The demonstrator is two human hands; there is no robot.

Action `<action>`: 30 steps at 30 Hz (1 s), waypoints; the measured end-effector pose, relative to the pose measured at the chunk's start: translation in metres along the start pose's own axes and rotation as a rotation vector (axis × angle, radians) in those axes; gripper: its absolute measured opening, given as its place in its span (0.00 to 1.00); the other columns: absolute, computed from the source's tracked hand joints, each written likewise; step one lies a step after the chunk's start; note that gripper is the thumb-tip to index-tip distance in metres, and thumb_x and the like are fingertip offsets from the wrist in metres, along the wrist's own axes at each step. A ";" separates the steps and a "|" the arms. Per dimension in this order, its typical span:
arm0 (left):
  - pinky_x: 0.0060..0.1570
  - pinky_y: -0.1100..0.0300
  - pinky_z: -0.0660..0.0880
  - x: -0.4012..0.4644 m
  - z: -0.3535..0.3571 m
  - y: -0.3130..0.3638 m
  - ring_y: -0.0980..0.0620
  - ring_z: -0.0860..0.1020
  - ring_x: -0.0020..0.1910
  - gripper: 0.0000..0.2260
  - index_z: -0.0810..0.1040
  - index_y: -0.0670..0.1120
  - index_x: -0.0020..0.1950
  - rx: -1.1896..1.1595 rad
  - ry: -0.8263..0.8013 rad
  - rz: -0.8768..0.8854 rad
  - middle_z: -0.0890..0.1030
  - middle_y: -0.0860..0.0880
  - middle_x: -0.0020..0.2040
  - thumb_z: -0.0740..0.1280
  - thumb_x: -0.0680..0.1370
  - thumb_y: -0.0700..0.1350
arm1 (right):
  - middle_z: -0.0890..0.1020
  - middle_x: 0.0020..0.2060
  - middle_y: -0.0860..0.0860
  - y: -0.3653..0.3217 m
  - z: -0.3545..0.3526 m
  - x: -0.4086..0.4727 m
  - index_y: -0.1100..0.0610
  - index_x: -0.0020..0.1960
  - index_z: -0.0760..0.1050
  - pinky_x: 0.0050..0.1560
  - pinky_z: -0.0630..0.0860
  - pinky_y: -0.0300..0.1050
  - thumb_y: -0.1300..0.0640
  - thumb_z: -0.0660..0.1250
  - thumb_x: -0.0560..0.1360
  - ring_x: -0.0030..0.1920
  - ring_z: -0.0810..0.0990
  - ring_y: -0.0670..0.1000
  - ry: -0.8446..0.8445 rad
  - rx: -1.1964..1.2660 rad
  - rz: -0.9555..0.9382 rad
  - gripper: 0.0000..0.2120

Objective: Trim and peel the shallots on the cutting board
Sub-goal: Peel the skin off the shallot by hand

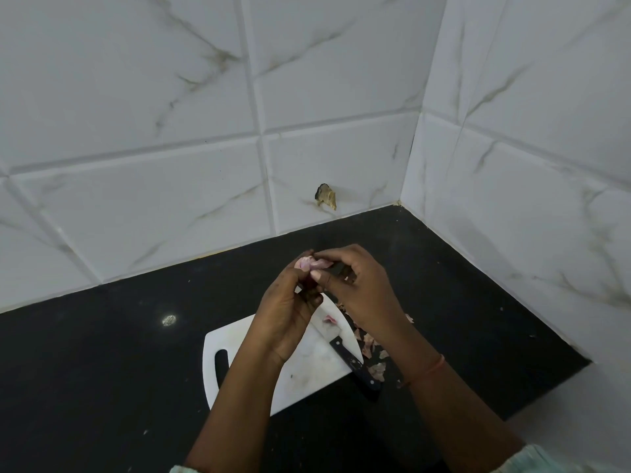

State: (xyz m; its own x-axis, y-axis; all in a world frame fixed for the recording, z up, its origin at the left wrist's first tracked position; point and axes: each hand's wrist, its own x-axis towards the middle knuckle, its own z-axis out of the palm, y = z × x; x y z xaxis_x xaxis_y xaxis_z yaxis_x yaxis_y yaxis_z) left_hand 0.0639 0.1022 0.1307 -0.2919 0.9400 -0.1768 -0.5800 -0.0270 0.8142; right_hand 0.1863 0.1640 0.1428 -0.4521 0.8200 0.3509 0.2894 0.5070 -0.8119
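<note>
L hand (290, 303) grips shallot (306, 263) w/ curled fingers, R hand (360, 291) pinches its loose skin, both held above cutting board (307, 373) (white, on black counter (102, 370)), knife (353, 361) lying on board, peel scraps (370, 349) beside board edge.

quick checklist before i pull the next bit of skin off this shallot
1. Shallot gripped: ok, left hand and right hand both pinch it.
2. Knife set down: ok, lying on the cutting board, handle overhanging its edge.
3. Skin left to pull: cannot tell, hands cover most of it.
4. Peels off the board: ok, piled on the counter beside it.
5. Board free of scraps: not ok, pink piece beside the knife.
</note>
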 end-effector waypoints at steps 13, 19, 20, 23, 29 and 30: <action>0.58 0.54 0.76 -0.002 -0.001 0.001 0.49 0.83 0.54 0.21 0.78 0.46 0.66 -0.040 -0.024 -0.006 0.82 0.43 0.60 0.70 0.73 0.42 | 0.83 0.42 0.47 -0.003 0.000 -0.002 0.55 0.49 0.79 0.42 0.79 0.35 0.59 0.69 0.76 0.44 0.83 0.44 0.083 0.282 0.182 0.02; 0.56 0.54 0.79 -0.001 -0.003 0.002 0.45 0.81 0.56 0.19 0.77 0.45 0.67 -0.068 -0.021 -0.054 0.82 0.40 0.61 0.69 0.76 0.43 | 0.85 0.41 0.51 -0.003 -0.006 0.000 0.59 0.50 0.80 0.42 0.81 0.37 0.60 0.69 0.76 0.41 0.84 0.46 0.181 0.407 0.276 0.04; 0.55 0.55 0.79 -0.001 -0.003 0.001 0.45 0.81 0.54 0.17 0.77 0.44 0.67 -0.074 -0.011 -0.066 0.81 0.39 0.61 0.67 0.77 0.42 | 0.85 0.41 0.52 -0.003 -0.007 0.001 0.59 0.51 0.80 0.41 0.80 0.38 0.60 0.69 0.76 0.40 0.84 0.46 0.199 0.418 0.296 0.05; 0.49 0.57 0.78 0.000 -0.003 0.000 0.48 0.81 0.46 0.13 0.79 0.44 0.64 -0.098 0.028 -0.100 0.81 0.37 0.59 0.65 0.80 0.42 | 0.84 0.40 0.56 -0.006 -0.012 0.002 0.62 0.51 0.79 0.36 0.80 0.38 0.62 0.69 0.76 0.35 0.83 0.47 0.213 0.530 0.354 0.05; 0.43 0.61 0.78 0.000 -0.002 0.001 0.53 0.78 0.41 0.17 0.81 0.46 0.63 -0.068 0.031 -0.094 0.80 0.42 0.56 0.71 0.74 0.46 | 0.84 0.42 0.61 -0.005 -0.015 0.001 0.63 0.52 0.79 0.38 0.82 0.42 0.64 0.69 0.75 0.37 0.84 0.54 0.261 0.669 0.413 0.06; 0.42 0.61 0.78 0.000 -0.002 0.001 0.53 0.79 0.40 0.18 0.81 0.45 0.64 -0.073 0.035 -0.095 0.81 0.42 0.55 0.71 0.74 0.44 | 0.84 0.42 0.60 -0.002 -0.015 0.002 0.63 0.52 0.80 0.38 0.82 0.41 0.64 0.69 0.76 0.38 0.84 0.53 0.278 0.636 0.410 0.06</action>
State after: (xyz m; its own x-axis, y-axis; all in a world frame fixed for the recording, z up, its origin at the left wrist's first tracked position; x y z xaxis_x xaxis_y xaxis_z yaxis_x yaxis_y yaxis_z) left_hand 0.0616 0.1014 0.1303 -0.2588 0.9270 -0.2715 -0.6594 0.0358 0.7509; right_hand 0.1973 0.1680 0.1519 -0.1630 0.9866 0.0026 -0.1873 -0.0284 -0.9819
